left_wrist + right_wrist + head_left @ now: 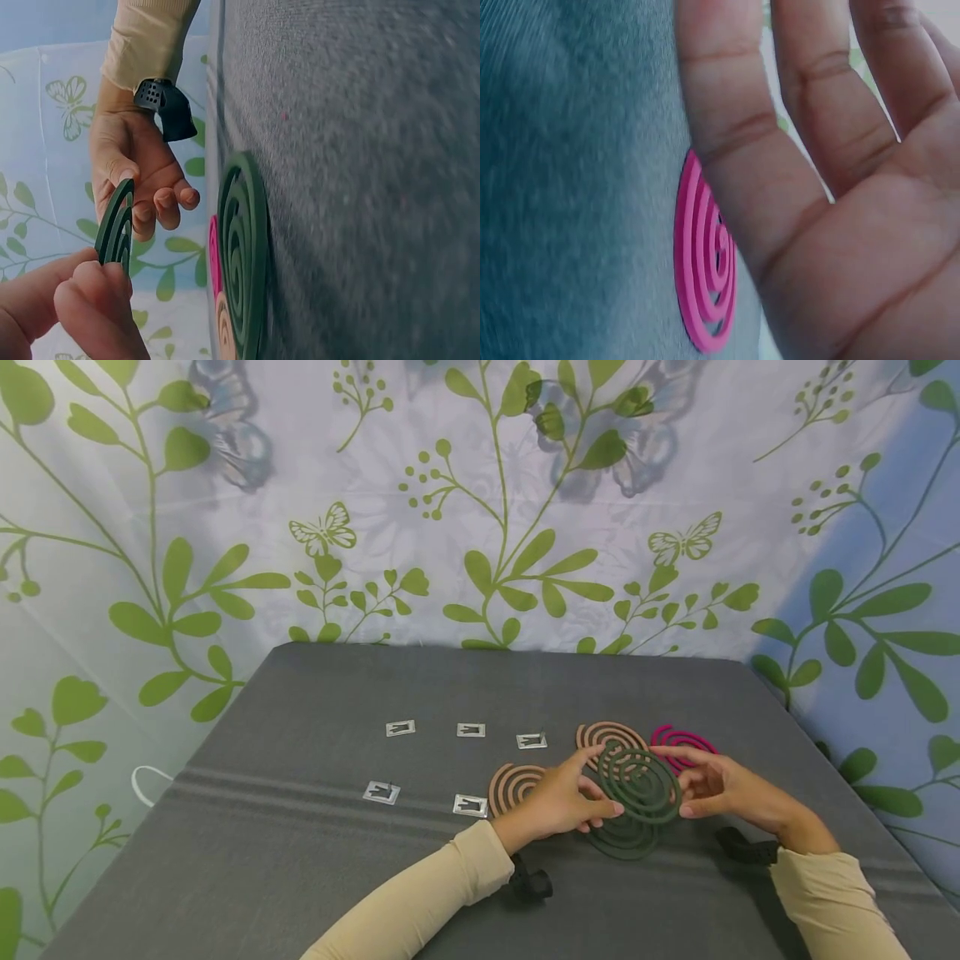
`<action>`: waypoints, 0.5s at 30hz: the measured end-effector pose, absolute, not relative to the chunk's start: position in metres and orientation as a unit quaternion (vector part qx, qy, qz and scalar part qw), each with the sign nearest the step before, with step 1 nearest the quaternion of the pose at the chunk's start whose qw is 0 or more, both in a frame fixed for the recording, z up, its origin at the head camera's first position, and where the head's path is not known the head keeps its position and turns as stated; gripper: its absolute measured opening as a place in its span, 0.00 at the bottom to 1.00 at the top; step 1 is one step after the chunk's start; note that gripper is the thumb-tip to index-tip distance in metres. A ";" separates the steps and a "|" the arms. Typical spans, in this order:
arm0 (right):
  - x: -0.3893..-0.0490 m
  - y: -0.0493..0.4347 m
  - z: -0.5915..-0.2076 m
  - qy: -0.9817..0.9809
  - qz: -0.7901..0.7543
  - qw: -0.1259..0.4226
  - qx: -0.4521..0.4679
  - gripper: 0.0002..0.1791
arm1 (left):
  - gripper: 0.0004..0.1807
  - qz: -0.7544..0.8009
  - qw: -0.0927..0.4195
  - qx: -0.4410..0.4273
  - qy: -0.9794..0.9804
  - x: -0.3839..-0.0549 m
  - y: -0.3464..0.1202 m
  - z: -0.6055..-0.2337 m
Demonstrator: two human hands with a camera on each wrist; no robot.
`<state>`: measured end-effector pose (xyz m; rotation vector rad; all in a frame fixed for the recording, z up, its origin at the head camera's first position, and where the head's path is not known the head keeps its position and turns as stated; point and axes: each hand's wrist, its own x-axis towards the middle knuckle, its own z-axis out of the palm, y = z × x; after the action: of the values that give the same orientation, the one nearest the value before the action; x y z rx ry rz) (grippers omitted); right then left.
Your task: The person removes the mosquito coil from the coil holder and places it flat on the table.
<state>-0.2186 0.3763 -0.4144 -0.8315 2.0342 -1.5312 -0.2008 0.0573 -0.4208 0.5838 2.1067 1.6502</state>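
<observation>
A dark green mosquito coil (637, 785) is held above the table between both hands. My left hand (558, 797) pinches its left edge with thumb and fingers. My right hand (723, 785) holds its right rim between thumb and index finger; in the left wrist view, that thumb touches the coil's edge (116, 221). Below lies a second green coil (624, 845), partly covered by the raised one. Two tan coils (611, 732) and a pink coil (684, 739) lie around it, one tan coil partly behind my left hand. The right wrist view shows the pink coil (697, 262) beside my palm.
Several small metal coil stands, including one near stand (470, 805) and one far stand (401, 727), lie left of the coils on the grey table (247, 860). A leaf-patterned curtain (450, 527) hangs behind the table. Black straps (528, 881) are on the wrists.
</observation>
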 end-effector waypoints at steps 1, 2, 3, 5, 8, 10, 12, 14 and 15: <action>-0.218 0.378 -0.414 0.739 -0.556 0.233 -0.302 0.44 | 0.48 0.587 0.200 0.209 0.756 -0.200 0.059 -0.421; -0.218 0.379 -0.415 0.737 -0.556 0.237 -0.303 0.44 | 0.48 0.582 0.199 0.208 0.761 -0.200 0.061 -0.421; -0.217 0.381 -0.415 0.736 -0.556 0.239 -0.303 0.44 | 0.48 0.578 0.199 0.208 0.764 -0.199 0.062 -0.421; -0.216 0.384 -0.416 0.733 -0.558 0.240 -0.306 0.44 | 0.48 0.573 0.199 0.207 0.768 -0.199 0.065 -0.422; -0.215 0.388 -0.418 0.729 -0.562 0.239 -0.309 0.44 | 0.48 0.572 0.199 0.206 0.768 -0.198 0.069 -0.423; -0.214 0.391 -0.419 0.724 -0.566 0.237 -0.314 0.44 | 0.48 0.574 0.200 0.205 0.767 -0.197 0.072 -0.423; -0.214 0.394 -0.420 0.718 -0.571 0.238 -0.317 0.44 | 0.48 0.576 0.201 0.203 0.766 -0.196 0.075 -0.423; -0.213 0.397 -0.420 0.712 -0.577 0.239 -0.321 0.44 | 0.48 0.575 0.200 0.201 0.768 -0.195 0.079 -0.423; -0.213 0.399 -0.421 0.709 -0.580 0.240 -0.321 0.44 | 0.48 0.574 0.200 0.199 0.769 -0.195 0.080 -0.423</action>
<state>-0.2128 0.3985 -0.4206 -0.8786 1.9409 -1.5863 -0.1949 0.0803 -0.4231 0.5574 2.1497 1.6045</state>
